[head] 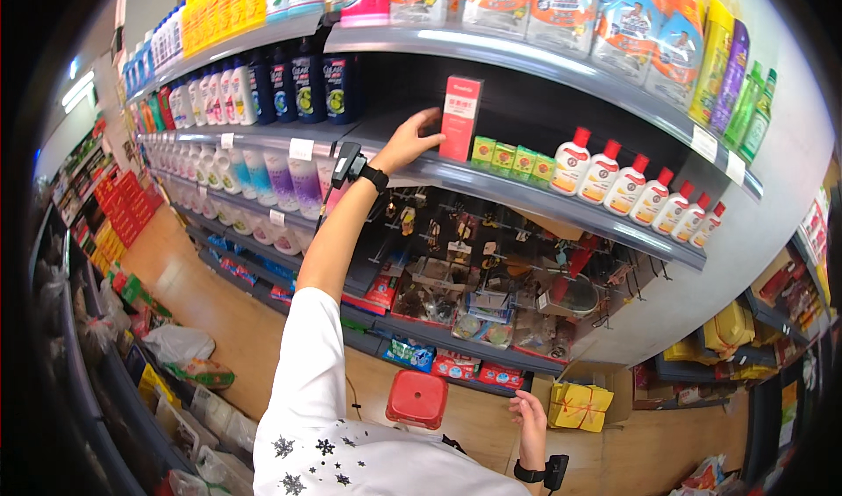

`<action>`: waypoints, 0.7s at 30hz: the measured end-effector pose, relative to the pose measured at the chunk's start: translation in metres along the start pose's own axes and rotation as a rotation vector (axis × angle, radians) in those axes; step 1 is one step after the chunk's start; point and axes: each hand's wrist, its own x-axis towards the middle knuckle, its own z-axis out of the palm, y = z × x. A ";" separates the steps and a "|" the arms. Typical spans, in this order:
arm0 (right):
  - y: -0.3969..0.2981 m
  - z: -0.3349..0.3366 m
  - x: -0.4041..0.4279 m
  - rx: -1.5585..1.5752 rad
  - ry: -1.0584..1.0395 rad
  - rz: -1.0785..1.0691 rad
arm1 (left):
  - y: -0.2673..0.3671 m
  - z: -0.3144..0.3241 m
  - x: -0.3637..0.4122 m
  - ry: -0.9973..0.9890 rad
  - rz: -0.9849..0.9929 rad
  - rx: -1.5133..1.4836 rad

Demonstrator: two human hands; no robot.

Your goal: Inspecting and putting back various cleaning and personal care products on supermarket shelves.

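Observation:
My left hand (412, 142) reaches up to the middle shelf, its fingertips at the left edge of an upright pink-red carton (461, 120); whether it grips or only touches the carton cannot be told. Right of the carton stand several small green boxes (504, 156), then a row of white bottles with red caps (623, 187). Low at the right, my right hand (529, 417) hangs with loosely bent fingers and holds nothing.
Dark shampoo bottles (306, 88) stand left on the shelf. Detergent pouches (561, 6) fill the shelf above. Below hang small goods on hooks (460, 229). A red stool (417, 398) and yellow tied packets (580, 406) are on the floor. Plastic bags (179, 345) lie at left.

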 end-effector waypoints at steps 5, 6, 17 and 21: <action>-0.003 -0.007 0.006 -0.051 -0.067 0.081 | 0.026 -0.008 -0.065 0.249 0.151 0.441; -0.002 -0.009 0.008 -0.073 -0.083 0.087 | 0.017 -0.013 -0.084 0.210 0.028 0.326; 0.058 0.008 0.064 -0.216 -0.418 0.138 | -0.006 -0.005 -0.419 -0.184 -0.827 -0.077; 0.061 0.040 0.072 -0.190 -0.489 0.169 | -0.004 0.042 -0.528 -0.175 -1.216 -0.241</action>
